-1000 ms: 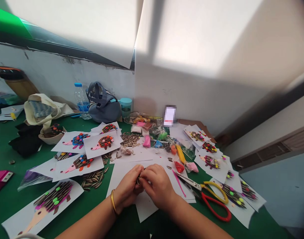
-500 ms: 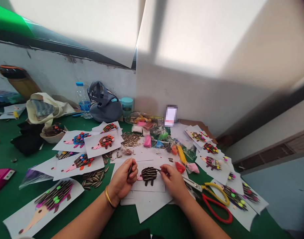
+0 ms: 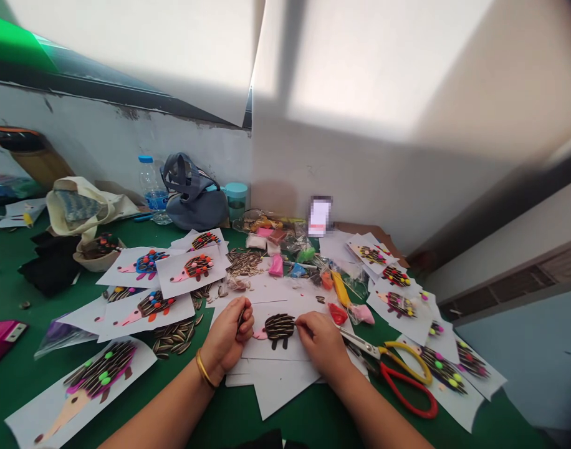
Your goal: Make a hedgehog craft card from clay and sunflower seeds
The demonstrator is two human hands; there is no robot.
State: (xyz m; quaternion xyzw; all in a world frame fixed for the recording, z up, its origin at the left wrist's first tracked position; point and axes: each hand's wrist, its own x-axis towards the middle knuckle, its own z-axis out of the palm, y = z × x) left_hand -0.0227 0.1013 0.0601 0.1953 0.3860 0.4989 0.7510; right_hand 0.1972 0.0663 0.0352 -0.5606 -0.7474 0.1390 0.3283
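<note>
The left hand point(image 3: 228, 333) curls closed around dark seeds and the right hand point(image 3: 320, 343) pinches at the right edge of a seed-covered hedgehog point(image 3: 280, 327) on white paper point(image 3: 285, 380), atop a green bench point(image 3: 187, 386) by a pale wall point(image 3: 103, 146), its fingertips' contact unclear.

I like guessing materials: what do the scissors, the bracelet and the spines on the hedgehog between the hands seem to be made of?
Scissors: blades likely plain metal, silvery with a sheen; handles perhaps plastic, smooth red and yellow.
Bracelet: probably polished metal, gold-coloured and gleaming.
Spines: apparently sunflower seeds, dark with pale streaks, resembling the striped loose seeds.
</note>
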